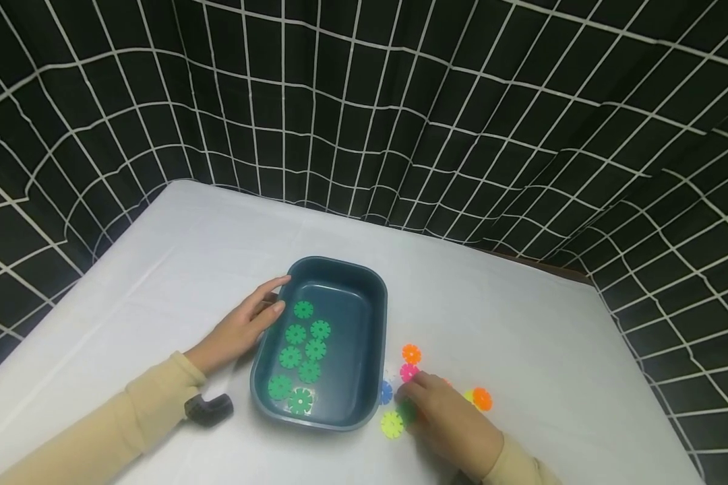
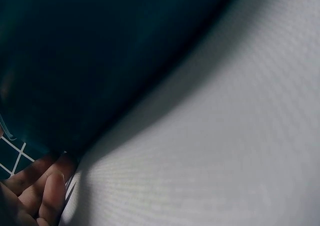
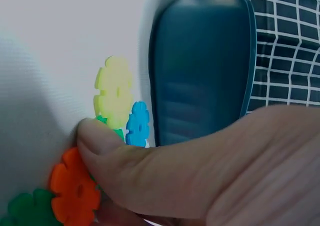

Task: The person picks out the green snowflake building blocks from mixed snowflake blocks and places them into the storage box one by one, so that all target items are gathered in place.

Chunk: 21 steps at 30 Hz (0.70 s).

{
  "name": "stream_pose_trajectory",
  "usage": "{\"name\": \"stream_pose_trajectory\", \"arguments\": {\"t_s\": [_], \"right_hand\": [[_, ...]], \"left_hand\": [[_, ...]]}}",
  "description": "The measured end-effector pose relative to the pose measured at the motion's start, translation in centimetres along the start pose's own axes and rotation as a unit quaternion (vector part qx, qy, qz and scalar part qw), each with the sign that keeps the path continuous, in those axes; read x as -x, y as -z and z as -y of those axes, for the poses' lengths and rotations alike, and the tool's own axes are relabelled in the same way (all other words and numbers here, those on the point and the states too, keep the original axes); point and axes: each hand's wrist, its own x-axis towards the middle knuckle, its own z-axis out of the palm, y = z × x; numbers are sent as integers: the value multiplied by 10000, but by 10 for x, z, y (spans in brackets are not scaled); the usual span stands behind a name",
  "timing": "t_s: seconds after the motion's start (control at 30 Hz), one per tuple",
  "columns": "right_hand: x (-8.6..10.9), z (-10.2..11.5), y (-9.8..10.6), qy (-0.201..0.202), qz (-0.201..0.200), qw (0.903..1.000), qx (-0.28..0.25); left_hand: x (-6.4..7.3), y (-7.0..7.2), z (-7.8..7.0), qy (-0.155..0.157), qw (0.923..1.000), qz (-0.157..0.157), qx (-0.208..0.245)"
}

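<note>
A dark blue-green plastic tub (image 1: pixel 354 417) stands on the table with several green notched discs (image 1: pixel 290 357) lying inside along its left half. My left hand (image 1: pixel 236 333) rests against the tub's left side, its thumb and index finger extended to the rim; the left wrist view shows fingers (image 2: pixel 52 191) by the outer wall. Right of the tub, my right hand (image 1: pixel 451 421) pinches a green disc (image 1: pixel 406 411), mostly hidden by the thumb in the right wrist view. Close by lie a yellow disc (image 1: pixel 392 425), a blue disc (image 1: pixel 385 392) and an orange disc (image 3: pixel 75 188).
Beyond my right hand lie a pink disc (image 1: pixel 409 372), an orange disc (image 1: pixel 411 353) and another orange disc (image 1: pixel 482 399) overlapping a yellow one. A dark curved object (image 1: pixel 209 409) is beside my left sleeve. Black curtain with a white grid (image 1: pixel 340 101) surrounds the white-covered table (image 1: pixel 176 269).
</note>
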Motion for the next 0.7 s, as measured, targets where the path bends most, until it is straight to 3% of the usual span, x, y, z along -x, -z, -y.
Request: {"name": "stream_pose_trajectory", "arguments": {"t_s": [0.17, 0.23, 0.43, 0.6, 0.7], "right_hand": [[-3, -2, 0, -639, 367, 9955, -599], [-3, -4, 0, -648, 367, 9944, -744], [2, -16, 6, 385, -152, 9918, -1212], [-2, -27, 23, 919, -352, 9766, -1914], [-10, -33, 37, 937, -257, 9647, -2447]], "left_hand": [[1, 0, -2, -37, 10000, 14, 19], [1, 0, -3, -11, 10000, 20, 19], [2, -1, -5, 49, 10000, 21, 16], [2, -1, -3, 65, 10000, 30, 8], [1, 0, -2, 47, 10000, 29, 0]]}}
